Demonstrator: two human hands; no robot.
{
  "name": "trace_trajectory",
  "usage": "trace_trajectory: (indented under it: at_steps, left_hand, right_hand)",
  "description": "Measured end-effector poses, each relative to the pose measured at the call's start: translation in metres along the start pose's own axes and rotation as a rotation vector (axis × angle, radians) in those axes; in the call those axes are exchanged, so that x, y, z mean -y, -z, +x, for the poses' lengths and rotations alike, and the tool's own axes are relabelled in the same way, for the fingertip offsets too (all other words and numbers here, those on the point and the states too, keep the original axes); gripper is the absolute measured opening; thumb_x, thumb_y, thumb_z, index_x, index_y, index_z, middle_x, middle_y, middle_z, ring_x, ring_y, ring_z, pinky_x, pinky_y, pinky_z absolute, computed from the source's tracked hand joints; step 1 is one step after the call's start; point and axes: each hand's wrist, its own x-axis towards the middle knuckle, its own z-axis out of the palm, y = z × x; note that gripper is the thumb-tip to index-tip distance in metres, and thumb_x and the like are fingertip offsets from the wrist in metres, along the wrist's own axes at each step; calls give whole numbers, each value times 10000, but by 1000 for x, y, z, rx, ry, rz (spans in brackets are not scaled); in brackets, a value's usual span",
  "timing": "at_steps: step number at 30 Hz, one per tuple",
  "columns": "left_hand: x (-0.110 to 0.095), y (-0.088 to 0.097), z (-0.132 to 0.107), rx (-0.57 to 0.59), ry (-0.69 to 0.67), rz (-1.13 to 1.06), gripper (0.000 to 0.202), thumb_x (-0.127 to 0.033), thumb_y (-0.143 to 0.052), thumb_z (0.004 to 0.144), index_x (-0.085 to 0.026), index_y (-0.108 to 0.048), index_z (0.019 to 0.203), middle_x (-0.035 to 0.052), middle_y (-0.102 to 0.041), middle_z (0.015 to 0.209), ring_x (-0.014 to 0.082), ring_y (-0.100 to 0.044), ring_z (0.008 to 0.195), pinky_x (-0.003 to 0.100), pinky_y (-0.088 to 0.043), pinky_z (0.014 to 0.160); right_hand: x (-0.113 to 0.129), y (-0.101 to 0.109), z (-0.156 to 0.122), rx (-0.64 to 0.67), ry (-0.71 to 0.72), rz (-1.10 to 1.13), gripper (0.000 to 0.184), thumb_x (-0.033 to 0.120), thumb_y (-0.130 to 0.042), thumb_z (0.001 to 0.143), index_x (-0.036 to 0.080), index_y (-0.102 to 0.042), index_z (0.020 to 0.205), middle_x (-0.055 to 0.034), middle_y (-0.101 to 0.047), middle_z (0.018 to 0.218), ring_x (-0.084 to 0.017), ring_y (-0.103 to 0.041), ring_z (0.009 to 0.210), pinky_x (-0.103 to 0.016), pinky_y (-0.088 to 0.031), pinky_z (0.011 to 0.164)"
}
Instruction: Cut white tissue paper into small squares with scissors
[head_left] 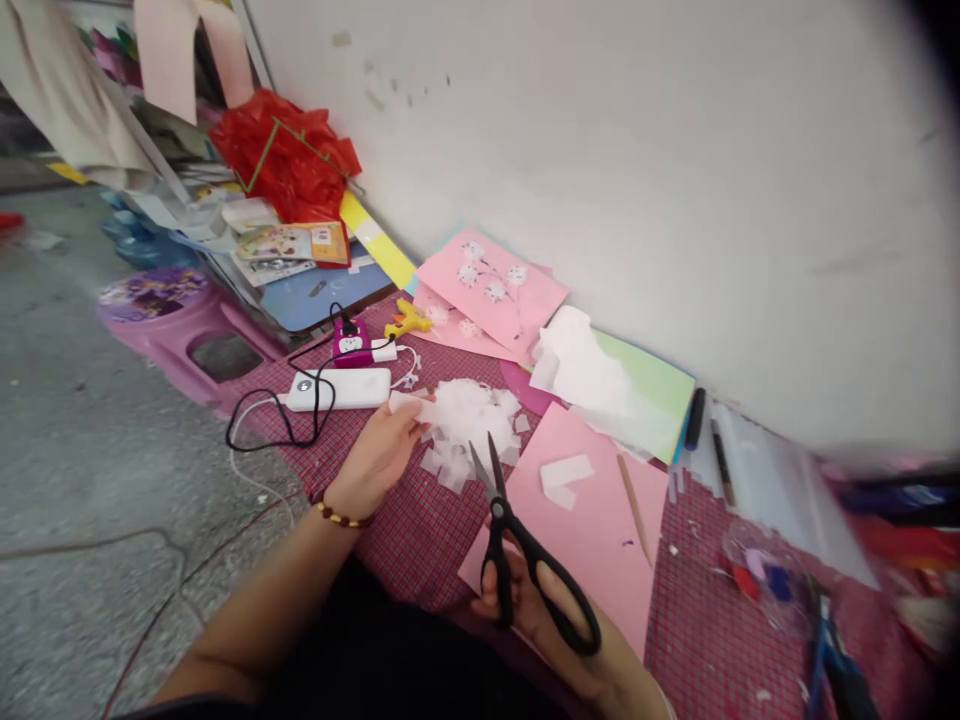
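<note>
My left hand [384,447] pinches a small piece of white tissue paper [407,404] at the left side of a heap of cut white tissue pieces [469,415]. My right hand [536,610] has its fingers through the handles of black-handled scissors [498,510]. Their blades are slightly apart and point up toward the heap. Beneath the scissors and right hand lies a pink sheet of paper [600,540], bearing white paper scraps [564,478] and a wooden stick [635,508].
Behind the heap lie pink cards with white flowers [491,285] and white tissue sheets [585,375]. A white power bank [341,389] with cables, a purple socket block [351,343] and a yellow glue gun [407,318] stand at left. Black pens [696,420] lie at right.
</note>
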Motion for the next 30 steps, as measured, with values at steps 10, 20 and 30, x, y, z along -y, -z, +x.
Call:
trace_trajectory:
  at_steps: [10,20,30]
  left_hand:
    - [3,17,-22,-143,128,-246,50,-212,-631,799,-215,-582,807,19,-705,1050,201,-625,1130,429,-536,994]
    - [8,26,-35,-312,197,-371,125,-110,-593,794,-213,-611,726,-5,-716,866,188,-686,986,408,-589,938]
    - [5,20,-40,-264,190,-457,159,-42,-547,831,-142,-625,735,59,-735,860,199,-705,935,416,-592,903]
  right_hand:
    - [-16,-16,46,28,-265,290,399,457,-711,837,207,-633,1138,-42,-722,846,-174,-678,722,-357,-548,719]
    - [-9,-29,56,-48,-219,-84,537,557,-723,777,223,-577,1172,8,-661,757,-111,-585,563,-240,-437,526]
    - [-8,-28,56,-62,-173,-46,543,555,-706,797,202,-566,1184,28,-615,717,-91,-536,532,-211,-420,493]
